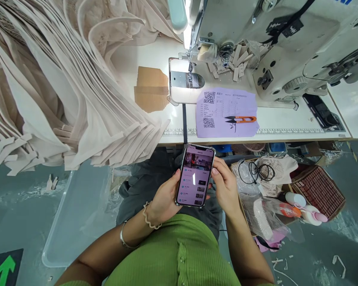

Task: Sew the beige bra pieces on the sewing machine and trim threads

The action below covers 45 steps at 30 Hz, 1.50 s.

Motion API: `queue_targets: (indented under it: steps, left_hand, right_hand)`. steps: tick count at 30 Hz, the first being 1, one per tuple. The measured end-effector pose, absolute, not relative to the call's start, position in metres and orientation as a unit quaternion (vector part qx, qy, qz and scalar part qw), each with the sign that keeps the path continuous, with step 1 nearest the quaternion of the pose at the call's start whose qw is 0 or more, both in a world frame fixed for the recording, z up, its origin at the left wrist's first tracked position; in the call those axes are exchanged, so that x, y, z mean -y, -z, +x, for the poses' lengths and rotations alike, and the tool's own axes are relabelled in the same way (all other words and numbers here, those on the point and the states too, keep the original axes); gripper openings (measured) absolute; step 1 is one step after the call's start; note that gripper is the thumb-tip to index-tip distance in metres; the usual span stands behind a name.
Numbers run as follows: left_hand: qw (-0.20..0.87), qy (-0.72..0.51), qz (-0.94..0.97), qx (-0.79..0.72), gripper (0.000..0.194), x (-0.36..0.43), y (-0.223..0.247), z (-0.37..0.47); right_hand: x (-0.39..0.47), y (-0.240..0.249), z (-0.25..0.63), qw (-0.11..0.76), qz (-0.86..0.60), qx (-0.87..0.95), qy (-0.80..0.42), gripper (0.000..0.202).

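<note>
Head view: holds a phone in both hands, just below the centre of the frame.
Grasps the left edge with the left hand, pinches the upper right edge with the right hand. Looks light and stiff, probably smooth enough to slip and fragile if dropped; best taken by the long side edges.
</note>
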<state>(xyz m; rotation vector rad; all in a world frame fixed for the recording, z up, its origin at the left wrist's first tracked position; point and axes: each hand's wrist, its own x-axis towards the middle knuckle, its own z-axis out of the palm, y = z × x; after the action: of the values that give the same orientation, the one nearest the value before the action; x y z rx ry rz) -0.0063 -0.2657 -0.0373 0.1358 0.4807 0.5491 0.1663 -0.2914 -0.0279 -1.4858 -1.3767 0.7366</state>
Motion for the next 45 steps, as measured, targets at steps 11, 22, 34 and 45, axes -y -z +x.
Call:
queue_targets:
  steps: [11, 22, 34, 45]
  left_hand:
    - [0.937, -0.268, 0.066, -0.212, 0.055, 0.265, 0.041, -0.007]
    - [0.935, -0.277, 0.061, -0.211, 0.051, 0.267, 0.042, -0.006]
    - [0.935, -0.275, 0.058, -0.216, 0.047, 0.268, 0.043, -0.005]
    - [0.936, -0.270, 0.061, -0.218, 0.050, 0.269, 0.044, -0.005]
  right_hand:
    - [0.291, 0.028, 0.166, 0.473, -0.606, 0.565, -0.300, 0.026]
    - [0.290, 0.026, 0.164, 0.486, -0.614, 0.543, -0.303, 0.022]
    - [0.287, 0.025, 0.157, 0.485, -0.651, 0.497, -0.306, 0.031]
    - [0.286, 0.026, 0.158, 0.492, -0.652, 0.490, -0.304, 0.033]
